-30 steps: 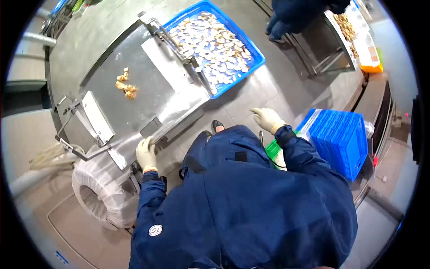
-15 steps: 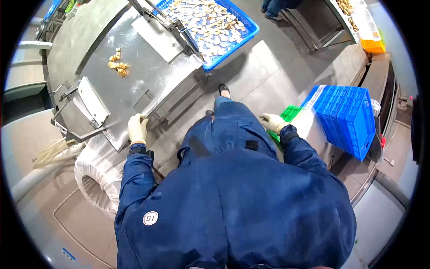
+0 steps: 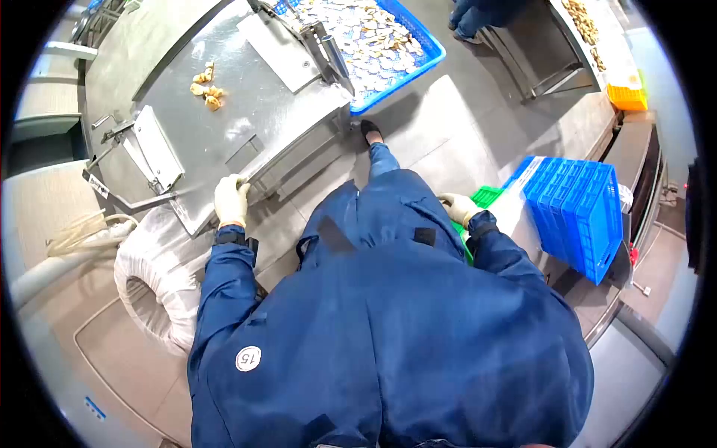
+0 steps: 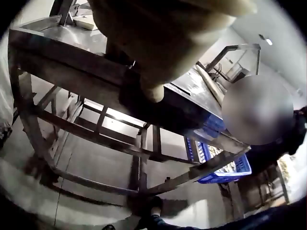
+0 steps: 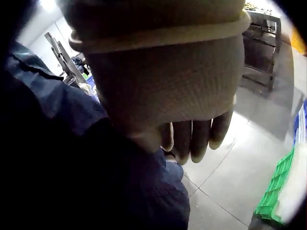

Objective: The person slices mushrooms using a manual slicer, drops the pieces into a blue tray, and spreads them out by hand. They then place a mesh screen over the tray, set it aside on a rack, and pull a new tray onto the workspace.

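The gloved left hand (image 3: 231,200) lies at the near edge of the steel table (image 3: 246,123), its fingers over the rim in the head view. In the left wrist view that hand (image 4: 163,43) is above the table's side beam (image 4: 72,64), one fingertip against it; whether it grips is hard to tell. The gloved right hand (image 3: 459,209) hangs beside the thigh, near a green crate (image 3: 487,197). Its relaxed fingers (image 5: 199,139) point down in the right wrist view and hold nothing. A few tan pieces (image 3: 208,88) lie on the table.
A blue tray (image 3: 432,52) of pale slices stands beyond the table. Stacked blue crates (image 3: 571,213) are at the right, a wrapped white roll (image 3: 160,276) at the left. Another person (image 3: 478,16) is at the top, beside a second table (image 3: 538,52).
The right hand has lowered and drawn in toward the thigh. The left hand stays by the table edge. One foot has moved forward, and the view has shifted over the table.
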A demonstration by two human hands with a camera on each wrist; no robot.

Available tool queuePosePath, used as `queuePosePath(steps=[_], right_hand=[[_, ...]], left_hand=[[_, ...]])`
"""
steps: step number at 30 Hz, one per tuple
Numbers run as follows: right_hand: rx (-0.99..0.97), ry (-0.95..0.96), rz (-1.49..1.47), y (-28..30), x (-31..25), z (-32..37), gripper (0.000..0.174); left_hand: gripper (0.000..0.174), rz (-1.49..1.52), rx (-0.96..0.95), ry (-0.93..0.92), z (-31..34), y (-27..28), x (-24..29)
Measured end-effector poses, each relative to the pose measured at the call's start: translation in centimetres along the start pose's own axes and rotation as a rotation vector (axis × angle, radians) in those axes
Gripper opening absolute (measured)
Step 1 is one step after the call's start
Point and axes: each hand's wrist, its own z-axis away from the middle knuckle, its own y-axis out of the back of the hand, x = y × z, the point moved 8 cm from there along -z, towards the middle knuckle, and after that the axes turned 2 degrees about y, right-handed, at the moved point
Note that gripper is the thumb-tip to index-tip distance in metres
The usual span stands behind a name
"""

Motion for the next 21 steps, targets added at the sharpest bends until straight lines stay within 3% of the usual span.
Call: queuePosePath(steps=[16,21], right_hand=[[-0.008,0.013,-0.052,-0.4,-2.3,-1.8,0.045],[0.155,0.033,-0.196,-1.1,0.0,-0.6,0.050]], left_hand=[[0.018,-0.015,0.075,0.003,0.4,0.2,0.1],[0.019,-0.006,0.063,-0.044,0.3,-0.7,-0.4]])
